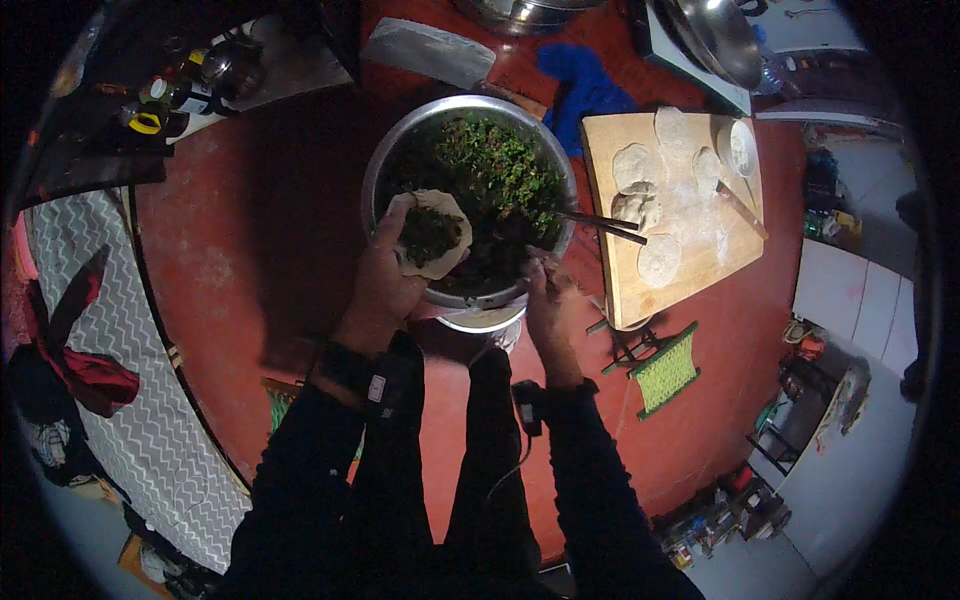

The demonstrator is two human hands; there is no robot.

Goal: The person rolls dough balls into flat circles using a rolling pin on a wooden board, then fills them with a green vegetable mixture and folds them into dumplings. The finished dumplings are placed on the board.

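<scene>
In my left hand (pixel 382 277) lies a round dough wrapper (pixel 459 259), cupped on the palm with dark green chopped filling (pixel 429 234) in its middle. It is held above the near left part of a large metal basin (pixel 377 161). Chopped green filling (pixel 495 161) fills much of this basin. My right hand (pixel 553 289) hovers by the basin's near right rim, its fingers curled; shadow hides whether they hold anything. Two dark chopsticks (pixel 611 225) rest across the right rim, their outer ends reaching over the board.
Right of the basin stands a floured wooden board (pixel 709 232) bearing several dough rounds (pixel 660 260), a rolling pin (pixel 741 210) and a white bowl (pixel 737 148). A green woven folding stool (pixel 666 369) is below it. Blue cloth (pixel 577 86) lies behind. Bottles (pixel 169 97) stand far left.
</scene>
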